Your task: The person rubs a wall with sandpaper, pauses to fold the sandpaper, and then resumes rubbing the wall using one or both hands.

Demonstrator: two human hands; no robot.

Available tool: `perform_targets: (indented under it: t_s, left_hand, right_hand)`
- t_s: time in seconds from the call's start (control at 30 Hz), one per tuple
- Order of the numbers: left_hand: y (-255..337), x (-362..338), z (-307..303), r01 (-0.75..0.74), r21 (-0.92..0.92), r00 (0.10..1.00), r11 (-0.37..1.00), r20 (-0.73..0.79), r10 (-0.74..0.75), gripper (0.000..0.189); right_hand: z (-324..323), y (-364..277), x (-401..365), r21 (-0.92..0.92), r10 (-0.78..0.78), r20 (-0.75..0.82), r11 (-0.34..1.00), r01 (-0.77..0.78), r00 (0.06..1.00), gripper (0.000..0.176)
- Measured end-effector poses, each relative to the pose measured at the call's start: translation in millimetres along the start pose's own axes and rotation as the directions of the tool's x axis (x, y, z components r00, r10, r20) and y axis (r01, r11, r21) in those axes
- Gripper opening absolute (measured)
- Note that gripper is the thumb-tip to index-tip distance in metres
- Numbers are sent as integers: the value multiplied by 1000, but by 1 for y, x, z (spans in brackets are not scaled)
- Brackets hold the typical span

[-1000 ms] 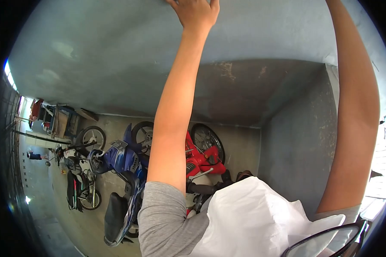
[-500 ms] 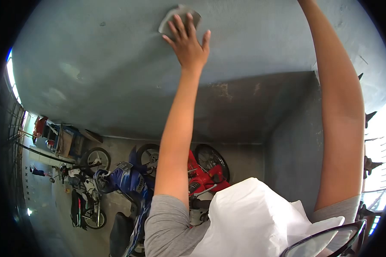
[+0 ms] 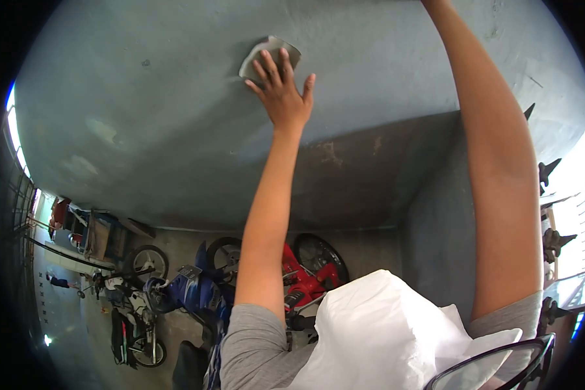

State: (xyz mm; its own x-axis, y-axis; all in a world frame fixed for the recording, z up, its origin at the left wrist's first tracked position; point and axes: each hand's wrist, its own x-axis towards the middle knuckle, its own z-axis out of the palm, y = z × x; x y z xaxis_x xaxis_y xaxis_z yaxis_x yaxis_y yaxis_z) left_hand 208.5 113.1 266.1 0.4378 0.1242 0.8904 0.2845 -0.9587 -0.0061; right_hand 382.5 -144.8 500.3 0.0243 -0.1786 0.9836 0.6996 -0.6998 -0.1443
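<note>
My left hand (image 3: 283, 94) lies flat with its fingers spread, pressing a thin grey-white sheet (image 3: 271, 45) against the grey wall (image 3: 370, 58). The sheet sticks out above and beside my fingertips; whether it is cloth or paper I cannot tell. My right arm reaches up along the right side, and only the wrist end shows at the top edge. The fingers of my right hand are out of the frame. Pale, worn patches mark the wall to the left and below my left hand.
Below stand a blue motorcycle (image 3: 198, 286), a red motorcycle (image 3: 309, 276) and another motorcycle (image 3: 136, 305) at the left. Dark metal spikes (image 3: 552, 244) line the right side. White fabric (image 3: 383, 325) and glasses (image 3: 494, 364) fill the lower foreground.
My left hand and the sheet appear slightly lower in the view. My right arm has shifted a little left, and the whole view has tilted slightly.
</note>
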Motion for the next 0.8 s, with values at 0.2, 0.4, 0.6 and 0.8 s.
perform_targets:
  t_s: [0.2,0.4,0.6,0.8]
  left_hand:
    - [0,88,-38,-27,-38,981,999,-192,19,77]
    - [38,14,-5,-38,-53,997,998,-68,35,80]
    - [27,68,-29,-26,-19,997,999,-73,25,78]
    - [43,157,-55,108,70,954,992,-288,-84,77]
  right_hand:
    - [-4,-2,0,-29,38,31,999,-37,999,63]
    - [-8,-5,0,-2,66,72,998,-66,995,63]
    - [-7,-7,3,-5,40,52,999,-40,998,63]
    - [-7,-5,1,-10,63,52,998,-62,997,63]
